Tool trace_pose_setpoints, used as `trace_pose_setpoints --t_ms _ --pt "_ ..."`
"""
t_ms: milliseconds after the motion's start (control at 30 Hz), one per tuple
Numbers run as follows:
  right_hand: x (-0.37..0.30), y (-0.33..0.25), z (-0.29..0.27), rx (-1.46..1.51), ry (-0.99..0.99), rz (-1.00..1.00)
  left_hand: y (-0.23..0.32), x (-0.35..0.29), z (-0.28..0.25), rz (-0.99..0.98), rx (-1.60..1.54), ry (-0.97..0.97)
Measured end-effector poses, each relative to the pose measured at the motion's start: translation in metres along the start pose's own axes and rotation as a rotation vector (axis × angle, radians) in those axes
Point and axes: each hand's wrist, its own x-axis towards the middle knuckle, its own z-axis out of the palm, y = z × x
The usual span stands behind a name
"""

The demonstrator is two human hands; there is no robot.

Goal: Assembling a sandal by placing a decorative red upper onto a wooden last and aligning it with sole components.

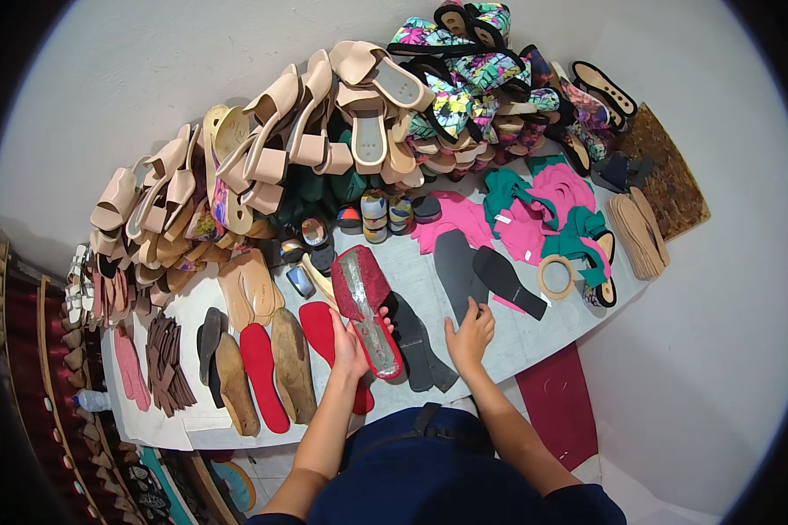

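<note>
Head: slipper (363, 302) above table (534, 339), pale walls (700, 350)

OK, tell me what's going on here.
The person's left hand holds a red, shoe-shaped piece with a silvery-grey strip down its middle. The right hand is at the near end of a long, flat, dark-grey sole shape. Two brown wooden shoe lasts lie to the left, and beige block-heeled sandals are piled behind.
</note>
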Motion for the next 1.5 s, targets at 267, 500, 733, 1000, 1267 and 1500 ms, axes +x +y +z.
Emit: trace_pose_setpoints --t_ms 267,500,733,1000,1267,1500 --pt "0.017 -0.013 -0.005 0.311 -0.178 0.104 -0.003 -0.003 0.005 -0.018 0.027 0.025" --pt "-0.004 -0.031 -0.013 0.127 -0.208 -0.437 0.004 -0.005 -0.010 0.015 0.003 -0.008" --pt "-0.013 -0.012 -0.001 0.323 -0.307 -0.415 0.006 -0.007 -0.011 0.039 -0.004 0.023" --pt "0.004 0.021 -0.004 -0.008 -0.027 0.038 0.001 -0.006 -0.008 0.011 0.008 0.038" --pt "0.012 0.007 -0.014 0.277 -0.075 0.050 -0.009 -0.005 -0.006 -0.032 0.035 0.018" --pt "-0.009 -0.021 -0.025 0.089 -0.275 -0.458 -0.005 -0.007 -0.010 0.002 0.035 0.022"
